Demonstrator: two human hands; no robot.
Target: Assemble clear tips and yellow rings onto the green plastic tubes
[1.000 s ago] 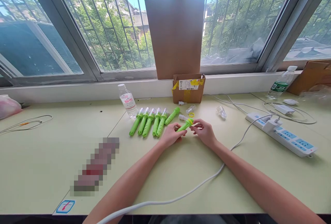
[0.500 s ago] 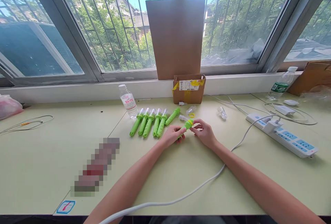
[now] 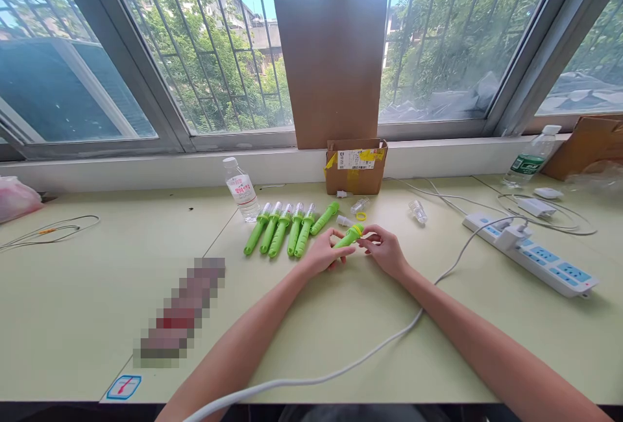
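Observation:
My left hand point(image 3: 325, 254) is closed around a green tube point(image 3: 347, 237) with a yellow ring near its upper end. At that end, the fingers of my right hand point(image 3: 384, 247) are pinched against the tube by the ring. Left of my hands, several green tubes with clear caps point(image 3: 279, 232) lie side by side. A green tube without a clear cap point(image 3: 324, 218) rests just behind my left hand. Beyond my hands lie a loose yellow ring point(image 3: 361, 217) and a clear cap point(image 3: 360, 205). Another clear cap point(image 3: 417, 212) lies further right.
A water bottle point(image 3: 242, 191) stands behind the tubes, and a small cardboard box point(image 3: 356, 178) is against the sill. To the right is a power strip point(image 3: 555, 265). Its white cable point(image 3: 370, 358) crosses beneath my right forearm.
My left fingers have shifted on the green tube, so more of its body shows. My right hand stays at the ringed end.

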